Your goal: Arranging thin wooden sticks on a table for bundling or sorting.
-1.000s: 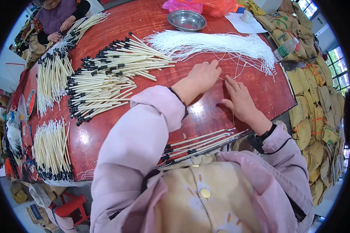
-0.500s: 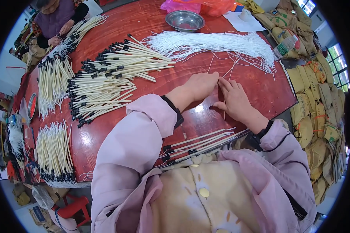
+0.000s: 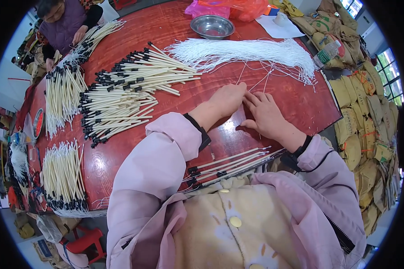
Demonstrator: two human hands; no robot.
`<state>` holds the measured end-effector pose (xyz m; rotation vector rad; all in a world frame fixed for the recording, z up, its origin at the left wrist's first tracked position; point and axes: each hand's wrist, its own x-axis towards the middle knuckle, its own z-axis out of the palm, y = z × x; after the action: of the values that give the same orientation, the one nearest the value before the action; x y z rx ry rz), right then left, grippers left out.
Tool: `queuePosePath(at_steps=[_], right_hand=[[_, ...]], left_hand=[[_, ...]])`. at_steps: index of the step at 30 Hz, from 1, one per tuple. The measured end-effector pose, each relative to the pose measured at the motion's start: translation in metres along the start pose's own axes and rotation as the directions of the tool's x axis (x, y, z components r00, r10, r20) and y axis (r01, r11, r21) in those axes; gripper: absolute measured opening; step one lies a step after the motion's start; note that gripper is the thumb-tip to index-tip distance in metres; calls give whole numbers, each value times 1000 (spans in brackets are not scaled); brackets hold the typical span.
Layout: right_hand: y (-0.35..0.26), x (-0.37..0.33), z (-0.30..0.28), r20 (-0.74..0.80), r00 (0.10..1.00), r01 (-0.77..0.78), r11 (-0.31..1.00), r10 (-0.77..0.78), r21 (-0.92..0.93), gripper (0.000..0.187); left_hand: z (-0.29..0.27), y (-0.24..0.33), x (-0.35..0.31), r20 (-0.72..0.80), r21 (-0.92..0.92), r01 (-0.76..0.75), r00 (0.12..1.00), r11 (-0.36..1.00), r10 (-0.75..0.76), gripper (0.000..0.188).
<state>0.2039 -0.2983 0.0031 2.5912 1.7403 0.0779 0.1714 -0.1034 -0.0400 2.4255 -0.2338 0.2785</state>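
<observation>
Thin white strings (image 3: 267, 80) run nearly straight across the red tabletop (image 3: 309, 107) toward the fingers (image 3: 254, 100).

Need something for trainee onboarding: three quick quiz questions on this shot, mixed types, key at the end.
1. Multiple choice: which sits on the far side of the white string bundle?
A) red stool
B) metal bowl
C) wicker basket

2. True or false: the wearer's two hands are at opposite ends of the table.

3. Short answer: on which side of the left hand does the large heap of pale sticks lie?

Key:
1. B
2. False; the left hand and right hand are close together.
3. Left
</observation>
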Motion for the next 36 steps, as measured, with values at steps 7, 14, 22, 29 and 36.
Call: queuePosePath(at_steps=[7,14,22,29,36], right_hand=[[3,-7,-14,57,998,35,997,-31,-71,80],[25,-16,-13,112,988,-114,993,110,32,72],[12,-10,5,-161,987,22,995,-6,95,80],[-31,6,3,-14,941,336,927,-339,164,94],[-29,-6,2,72,920,367,910,-386,192,99]], left_hand=[[-77,-4,-68,-130,76,94,988,993,-84,19],[-184,-5,-247,-118,-397,739,548,545,-828,15],[-120,15,-303,-303,-119,714,635,690,-710,17],[-123,19,-303,-242,-179,749,595,638,-767,18],[-119,1,-311,-220,-340,719,566,606,-795,19]])
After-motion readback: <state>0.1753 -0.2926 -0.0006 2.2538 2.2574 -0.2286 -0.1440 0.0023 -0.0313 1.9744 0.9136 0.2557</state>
